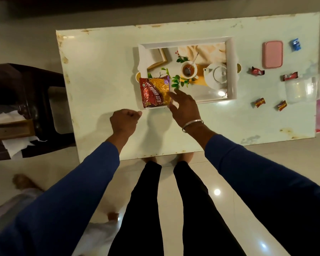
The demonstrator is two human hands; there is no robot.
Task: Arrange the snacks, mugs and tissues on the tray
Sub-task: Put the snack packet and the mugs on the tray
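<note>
The right hand [184, 106] touches the snack packet [154, 92] on the tray [231, 71]; the left hand [124, 121] is curled.

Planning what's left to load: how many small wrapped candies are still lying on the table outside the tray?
4, all right of the tray: two farther candies and two nearer ones. The clear container might hide more.

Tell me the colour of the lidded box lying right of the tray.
Pink, with rounded corners; the lidded box shows clearly in the head view, beyond the tray.
</note>
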